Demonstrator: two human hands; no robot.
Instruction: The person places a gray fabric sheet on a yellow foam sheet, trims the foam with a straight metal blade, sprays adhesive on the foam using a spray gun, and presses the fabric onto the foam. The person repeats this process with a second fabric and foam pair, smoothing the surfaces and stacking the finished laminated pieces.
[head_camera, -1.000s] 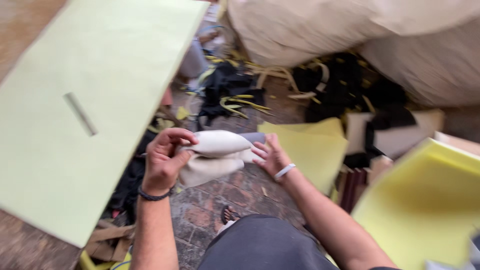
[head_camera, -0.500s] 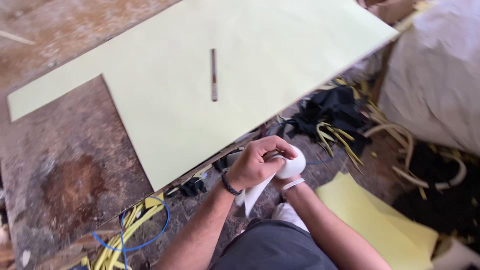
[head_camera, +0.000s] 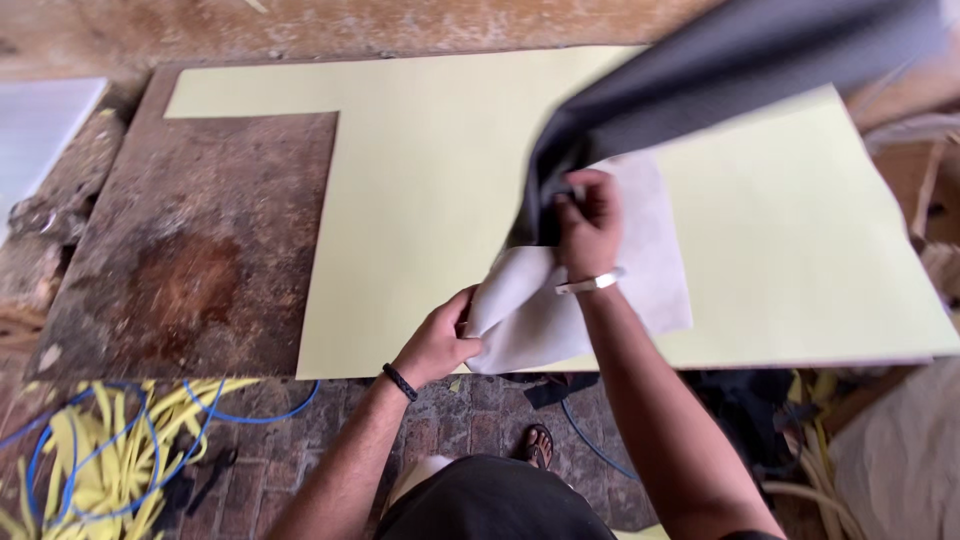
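Note:
My right hand grips a sheet of material that is white on one side and dark grey on the other, lifting it so the grey side sweeps up to the upper right. My left hand pinches the lower left corner of the same sheet near the front edge of a large pale yellow sheet. The yellow sheet lies flat on a worn brown work surface and has a rectangular notch cut from its left side.
Yellow strips and a blue cord lie tangled on the brick floor at lower left. Dark scraps and pale sacking sit at lower right. A sandalled foot shows below the table edge.
The white roll held in both hands has been opened out over the yellow sheet. My right hand has risen, flinging the grey side upward. The view has turned toward the table.

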